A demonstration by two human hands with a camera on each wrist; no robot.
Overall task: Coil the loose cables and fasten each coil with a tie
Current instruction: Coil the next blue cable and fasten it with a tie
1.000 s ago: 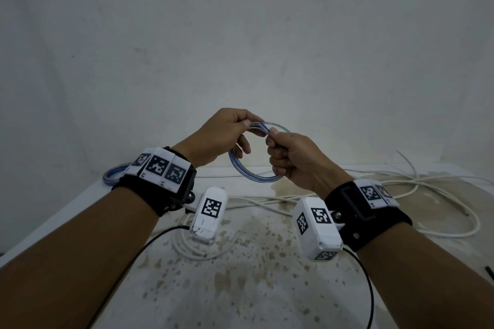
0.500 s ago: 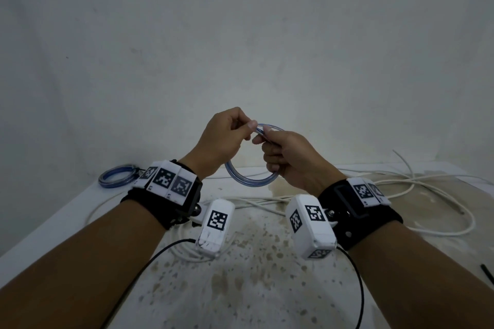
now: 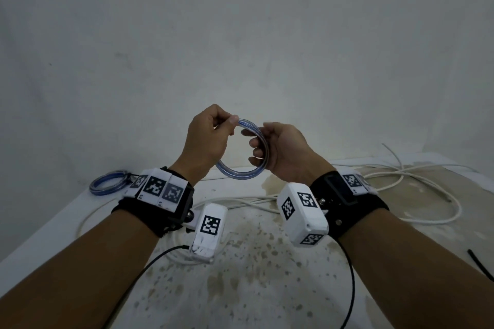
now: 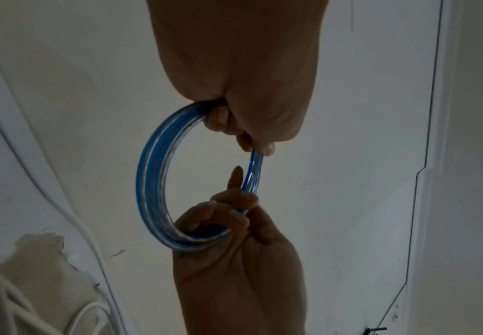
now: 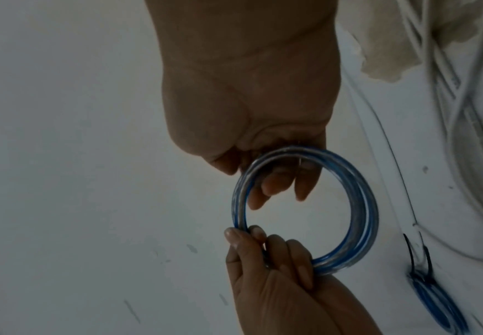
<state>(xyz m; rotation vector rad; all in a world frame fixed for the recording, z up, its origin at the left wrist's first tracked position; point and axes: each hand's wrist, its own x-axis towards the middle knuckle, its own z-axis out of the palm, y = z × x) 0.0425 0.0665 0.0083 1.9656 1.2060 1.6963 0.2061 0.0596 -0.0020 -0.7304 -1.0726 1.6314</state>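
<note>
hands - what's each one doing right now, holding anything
Left hand: fingers pinch the top of the blue coil.
Right hand: fingers curled round the same coil's right side.

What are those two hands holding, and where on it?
A blue cable coil: left hand pinches its top, right hand grips its right side.

stained white table (image 3: 240, 288), marked grey wall (image 3: 240, 35).

Second blue coil (image 3: 108, 184) partly behind wristband (image 3: 160, 189)
</note>
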